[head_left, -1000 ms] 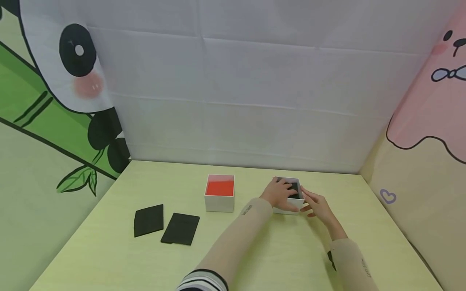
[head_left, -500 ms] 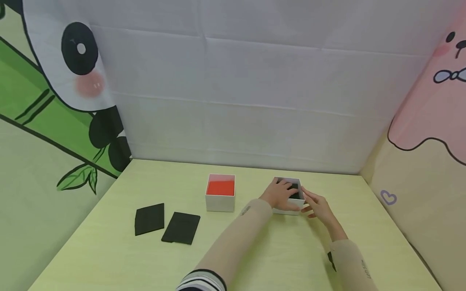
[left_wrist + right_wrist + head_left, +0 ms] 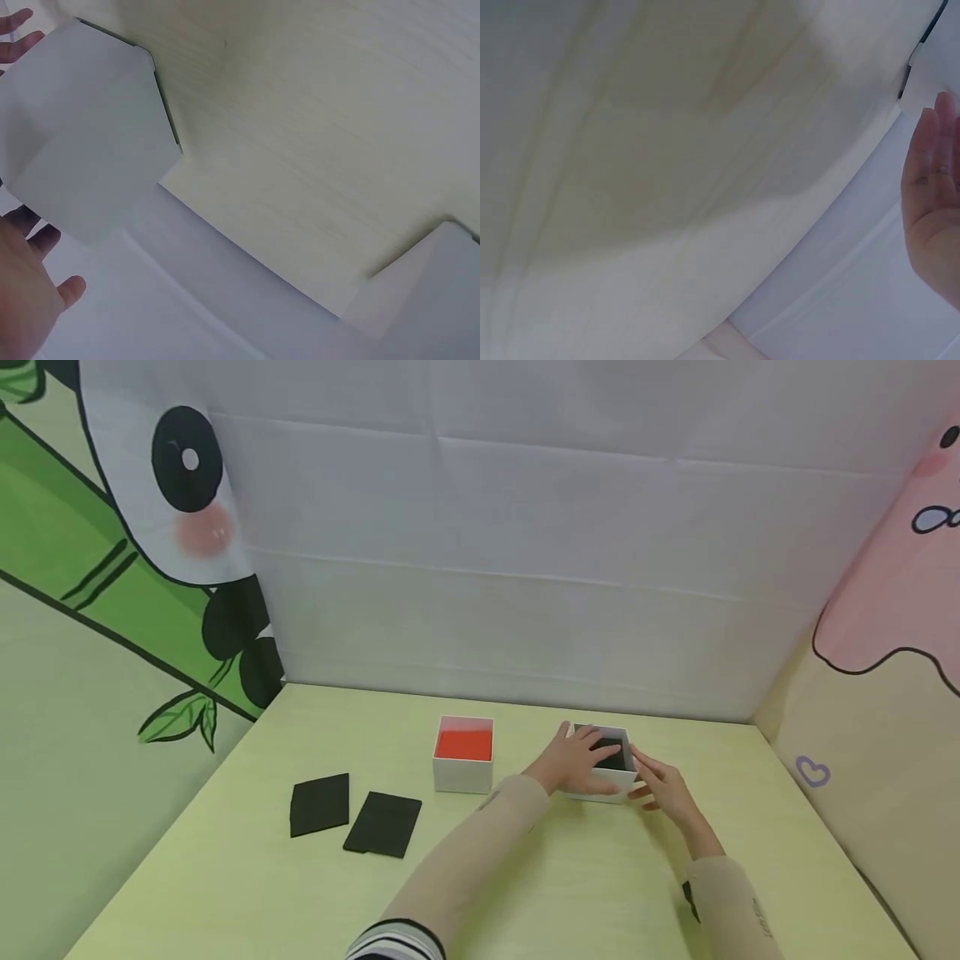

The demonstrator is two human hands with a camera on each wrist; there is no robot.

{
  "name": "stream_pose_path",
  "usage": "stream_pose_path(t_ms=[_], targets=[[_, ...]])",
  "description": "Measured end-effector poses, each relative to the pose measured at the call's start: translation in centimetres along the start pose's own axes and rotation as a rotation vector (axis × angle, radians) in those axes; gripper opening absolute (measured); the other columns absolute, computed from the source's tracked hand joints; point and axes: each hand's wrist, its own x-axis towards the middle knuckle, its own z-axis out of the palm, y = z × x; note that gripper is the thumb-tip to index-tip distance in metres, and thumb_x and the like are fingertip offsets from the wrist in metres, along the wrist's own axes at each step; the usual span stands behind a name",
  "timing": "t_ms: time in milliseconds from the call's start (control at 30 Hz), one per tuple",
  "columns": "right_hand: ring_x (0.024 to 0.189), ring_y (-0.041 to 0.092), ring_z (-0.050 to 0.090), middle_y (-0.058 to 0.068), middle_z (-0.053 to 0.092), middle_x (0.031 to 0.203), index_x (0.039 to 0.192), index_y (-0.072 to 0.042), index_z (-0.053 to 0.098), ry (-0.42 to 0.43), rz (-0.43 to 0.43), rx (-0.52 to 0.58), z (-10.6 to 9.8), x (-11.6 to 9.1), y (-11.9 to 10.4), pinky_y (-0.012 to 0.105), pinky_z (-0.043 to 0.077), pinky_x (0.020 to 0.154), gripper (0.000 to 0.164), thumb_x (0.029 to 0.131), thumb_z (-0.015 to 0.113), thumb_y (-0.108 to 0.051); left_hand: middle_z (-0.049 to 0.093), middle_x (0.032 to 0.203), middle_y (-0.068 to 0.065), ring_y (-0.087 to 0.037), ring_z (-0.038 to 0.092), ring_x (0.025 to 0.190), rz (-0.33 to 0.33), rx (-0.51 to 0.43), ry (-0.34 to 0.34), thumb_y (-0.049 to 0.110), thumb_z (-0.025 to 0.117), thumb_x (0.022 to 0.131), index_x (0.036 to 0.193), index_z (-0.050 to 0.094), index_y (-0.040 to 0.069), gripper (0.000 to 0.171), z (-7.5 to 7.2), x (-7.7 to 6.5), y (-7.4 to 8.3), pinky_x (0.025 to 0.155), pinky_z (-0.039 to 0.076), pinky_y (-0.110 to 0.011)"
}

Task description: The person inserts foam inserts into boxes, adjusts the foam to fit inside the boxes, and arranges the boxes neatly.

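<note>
A small white box (image 3: 626, 779) without a lid stands on the table's right half, with a dark piece (image 3: 617, 758) inside. My left hand (image 3: 573, 764) lies over its left side, fingers reaching across the opening and thumb along the front. With nearly straight fingers, my right hand (image 3: 669, 793) touches the right wall near the front corner. In the left wrist view the box (image 3: 94, 142) shows its plain outer wall, and the left hand (image 3: 26, 292) is beside it. The right wrist view has the right hand (image 3: 934, 202) at the edge, its fingers together against the box (image 3: 928, 71).
Left of the hands stands a second white box (image 3: 462, 776) with an orange-red piece (image 3: 465, 745) inside. Two flat black squares (image 3: 320, 806) (image 3: 383, 824) lie on the pale table (image 3: 225, 877) farther left. A white sheet (image 3: 487, 635) hangs behind the table.
The head view has swung slightly left, so everything sits farther right in it. My left hand has shifted a little left over the box; the right hand keeps its place against the wall.
</note>
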Motion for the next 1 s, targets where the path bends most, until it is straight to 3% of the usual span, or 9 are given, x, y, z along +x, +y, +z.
stream_pose_path(t_ms=[567,767,1000], targets=[[0.076,0.035,0.062,0.018,0.057,0.093,0.138,-0.007,0.031,0.009,0.015,0.008,0.2,-0.1,0.3,0.041,0.050,0.058,0.049,0.096,0.039,-0.031,0.015,0.147,0.003,-0.018,0.005,0.134,0.006,-0.107,0.031,0.074,0.024,0.080,0.142,0.013,0.038,0.073,0.1,-3.4,0.0,0.101,0.004,-0.052],[0.077,0.035,0.062,0.018,0.056,0.093,0.138,-0.010,0.033,0.011,0.031,0.005,0.1,0.1,0.4,0.042,0.050,0.059,0.046,0.096,0.040,-0.028,0.017,0.147,0.002,-0.019,0.008,0.134,0.009,-0.154,0.069,0.072,0.026,0.081,0.143,0.014,0.035,0.073,0.1,-5.0,-0.1,0.102,0.007,-0.052],[0.078,0.035,0.062,0.019,0.055,0.094,0.138,-0.009,0.032,0.004,0.027,0.006,0.2,0.1,0.2,0.041,0.050,0.059,0.046,0.096,0.040,-0.028,0.024,0.145,-0.001,-0.018,0.014,0.133,0.026,-0.203,0.128,0.067,0.031,0.083,0.143,0.020,0.029,0.071,-1.0,-7.7,0.1,0.102,0.012,-0.050]])
